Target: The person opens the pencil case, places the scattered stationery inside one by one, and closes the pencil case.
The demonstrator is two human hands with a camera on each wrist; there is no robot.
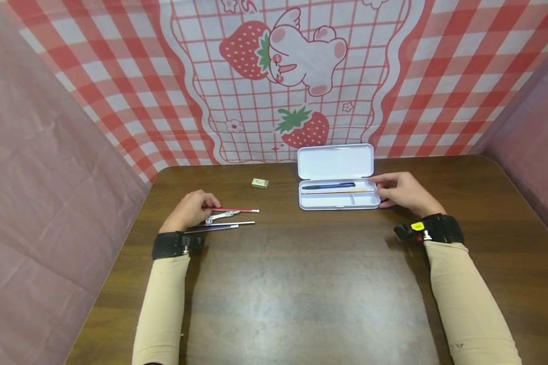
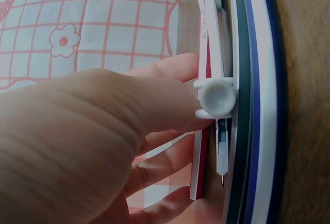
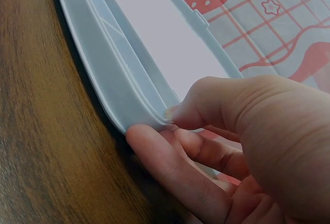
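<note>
- The left hand (image 1: 192,209) is curled, thumb and fingertips pinching the red pencil (image 1: 237,210) on the desk's left side; whether it is lifted I cannot tell.
- That pencil looks light, stiff and smooth, apt to roll; mid-shaft seems the best hold.
- Just beside it lie the white compass (image 1: 221,216), probably hard plastic with a sharp point and best held by its knob (image 2: 217,98), and other slim pencils (image 1: 233,223), close together and easily dragged along.
- Farther right, the eraser (image 1: 260,183) sits alone, likely soft and grippy; hold its sides.
- The pencil case (image 1: 319,207) stands with its lid (image 1: 336,162) raised, a blue pen (image 1: 329,186) and a yellow pencil (image 1: 338,192) inside; it looks light, rigid and liable to slide.
- The right hand (image 1: 406,192) pinches its right end, thumb over the rim, fingers outside.
- The desk (image 1: 310,284) is brown wood-grain, glossy in front; pink cloth (image 1: 27,177) hangs left, red-checked strawberry cloth (image 1: 132,76) behind.
</note>
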